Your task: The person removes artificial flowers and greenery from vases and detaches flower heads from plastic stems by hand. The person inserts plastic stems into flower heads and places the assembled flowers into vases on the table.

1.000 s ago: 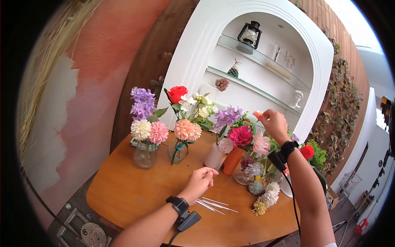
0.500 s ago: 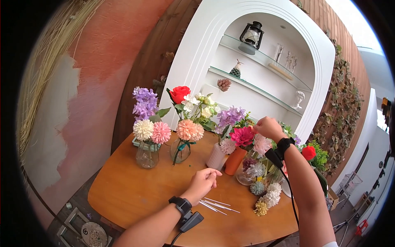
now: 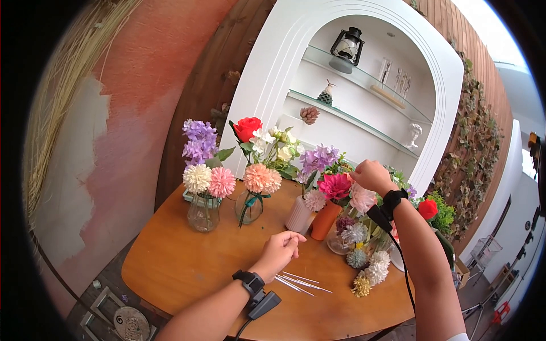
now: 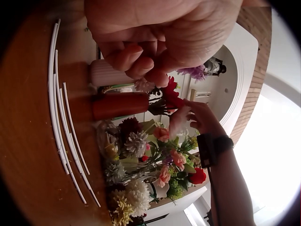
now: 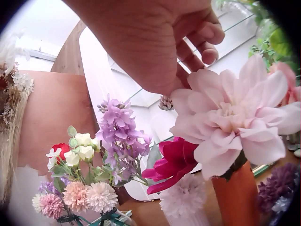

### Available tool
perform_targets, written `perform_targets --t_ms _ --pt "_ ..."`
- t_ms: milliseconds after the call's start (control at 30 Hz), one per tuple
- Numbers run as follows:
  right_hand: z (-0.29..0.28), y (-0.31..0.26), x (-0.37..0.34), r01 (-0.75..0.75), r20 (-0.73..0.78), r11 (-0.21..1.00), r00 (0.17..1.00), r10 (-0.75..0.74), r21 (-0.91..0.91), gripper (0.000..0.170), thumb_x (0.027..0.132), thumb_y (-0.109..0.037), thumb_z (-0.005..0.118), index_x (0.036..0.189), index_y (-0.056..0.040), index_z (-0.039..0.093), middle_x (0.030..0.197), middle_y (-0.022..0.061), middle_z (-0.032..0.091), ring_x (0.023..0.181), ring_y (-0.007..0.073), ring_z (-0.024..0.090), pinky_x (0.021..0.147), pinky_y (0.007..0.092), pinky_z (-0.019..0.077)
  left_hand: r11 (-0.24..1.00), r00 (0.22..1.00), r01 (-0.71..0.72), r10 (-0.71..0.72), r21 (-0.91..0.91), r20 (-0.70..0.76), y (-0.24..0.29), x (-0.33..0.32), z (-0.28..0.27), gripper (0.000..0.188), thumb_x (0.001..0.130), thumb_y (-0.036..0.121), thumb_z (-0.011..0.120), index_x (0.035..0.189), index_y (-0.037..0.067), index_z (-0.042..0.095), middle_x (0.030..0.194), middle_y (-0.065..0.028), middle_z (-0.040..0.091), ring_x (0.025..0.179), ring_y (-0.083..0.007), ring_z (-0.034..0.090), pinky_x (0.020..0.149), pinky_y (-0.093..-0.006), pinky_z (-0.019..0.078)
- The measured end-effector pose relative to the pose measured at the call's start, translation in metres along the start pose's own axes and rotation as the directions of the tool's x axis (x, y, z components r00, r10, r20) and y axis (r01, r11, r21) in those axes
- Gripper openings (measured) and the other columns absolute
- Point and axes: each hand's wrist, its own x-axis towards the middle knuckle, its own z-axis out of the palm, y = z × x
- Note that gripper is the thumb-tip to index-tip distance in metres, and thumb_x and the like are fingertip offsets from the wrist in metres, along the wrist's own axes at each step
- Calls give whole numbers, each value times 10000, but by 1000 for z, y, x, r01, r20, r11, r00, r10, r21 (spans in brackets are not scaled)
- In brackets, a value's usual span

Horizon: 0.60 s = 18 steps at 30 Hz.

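My right hand (image 3: 372, 176) is over the flowers of the orange vase (image 3: 323, 223), close behind a magenta flower (image 3: 334, 186) and a pale pink flower (image 3: 362, 199). Large pale pink petals hide its thumb and index tips in the right wrist view, so I cannot tell what they pinch; the other fingers are curled. Low over the table, my left hand (image 3: 278, 250) hangs with loosely curled fingers and nothing in them. Several thin white sticks (image 3: 298, 284) lie on the wood just beside it.
Two glass vases with flowers, one clear (image 3: 203, 215) and one bow-tied (image 3: 248, 209), stand at the table's left. A ribbed pink vase (image 3: 298, 216) is beside the orange one. Pompom flowers (image 3: 375, 271) crowd the right side. Behind rises a white arched shelf (image 3: 261, 74).
The right hand, which held a small peach flower up by its fingertips, has come down a little toward the magenta flower. The left hand has stayed nearly still.
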Motion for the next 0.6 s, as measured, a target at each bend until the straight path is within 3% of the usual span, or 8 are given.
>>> perform_targets --t_ms 100,167,200,267,433,533,600 --pt "-5 -4 -3 -5 -51 1000 999 5 7 270 846 -371 662 827 -115 746 894 146 718 866 355 681 775 423 557 1000 1000 9 -9 0 -5 1 -1 1 217 1034 177 459 1097 58 630 703 20 527 571 -34 414 489 -186 325" --pt "-7 -4 -5 109 -252 993 963 -97 37 272 863 -337 638 799 -89 731 832 143 700 811 353 671 732 431 555 1000 1000 17 -17 11 -10 1 0 0 218 1034 177 459 1097 57 630 705 20 527 569 -33 411 487 -185 322" --pt "-8 -5 -8 108 -250 993 963 -95 38 272 863 -337 638 799 -89 731 832 143 700 811 353 671 732 431 555 1000 1000 7 -7 9 -4 0 0 0 218 1034 176 460 1098 55 629 706 20 528 568 -32 409 486 -184 319" --pt "-13 -9 -17 232 -514 970 842 -167 65 299 879 -319 643 761 -54 717 750 137 673 717 353 652 662 433 525 1000 1000 0 0 7 3 0 0 -1 219 1033 176 460 1099 53 629 707 20 528 567 -31 407 484 -182 316" --pt "-27 -28 -67 416 -520 903 798 -304 110 287 874 -278 649 699 -53 675 682 128 634 646 344 628 602 445 507 999 1000 -10 10 45 -3 2 -1 -1 208 1008 113 454 1110 47 623 744 22 528 573 -27 405 486 -181 313" --pt "-20 -32 -113 453 -225 860 886 -405 234 265 875 -273 652 723 -57 669 694 127 643 664 336 642 594 428 512 999 1000 -16 16 46 -7 -5 2 -3 222 983 67 444 1126 43 613 788 21 524 583 -27 406 487 -181 311" --pt "2 -29 -145 517 -60 806 850 -524 288 241 878 -296 657 791 -71 670 733 116 663 693 326 659 602 425 521 998 1000 -6 7 55 -14 -5 2 -3 229 977 56 441 1132 41 609 805 20 522 589 -27 409 486 -180 311"
